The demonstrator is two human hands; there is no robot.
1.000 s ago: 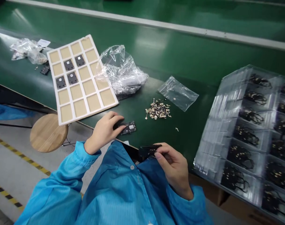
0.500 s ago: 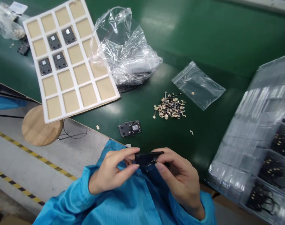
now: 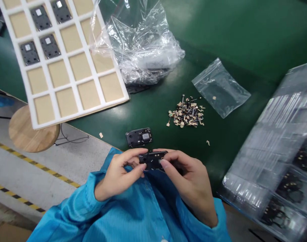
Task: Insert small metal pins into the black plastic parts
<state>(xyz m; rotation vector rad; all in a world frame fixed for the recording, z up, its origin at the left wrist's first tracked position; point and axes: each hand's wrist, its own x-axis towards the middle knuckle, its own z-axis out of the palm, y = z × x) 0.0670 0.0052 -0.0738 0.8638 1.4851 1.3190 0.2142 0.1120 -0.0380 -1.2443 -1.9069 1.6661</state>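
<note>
Held module point(image 3: 153, 163): matt, plastic-looking. Worktop point(image 3: 244, 43): smooth, semi-gloss. Tray ribs point(image 3: 54, 106): matt, foam-like. Tray cells point(image 3: 67, 102): matt, cardboard-like. Large bag point(image 3: 148, 55): clear plastic, glossy, crinkled. Zip bag point(image 3: 222, 89): clear plastic film, smoother. Stacked trays point(image 3: 266, 148): transparent plastic, glossy. Stool seat point(image 3: 29, 139): wood, smooth. Coat point(image 3: 128, 215): cloth, satin sheen.

Black plastic module point(image 3: 152, 161), slim, flat, roughly rectangular, between left hand point(image 3: 121, 175) and right hand point(image 3: 191, 179), touched by both. Long side runs hand to hand; broad face tipped up toward camera. Left end pinched: left hand's index finger at top corner, thumb at lower part of face. Right end mostly covered by right hand, thumb laid over face. Small white mark near top corner beside left hand's index finger. Few pale gold pads along upper edge, nearer right hand. Tiny light greenish bit at right thumb tip, too small to identify. Pale specks mid-face, between the hands. Underside hidden.
</note>
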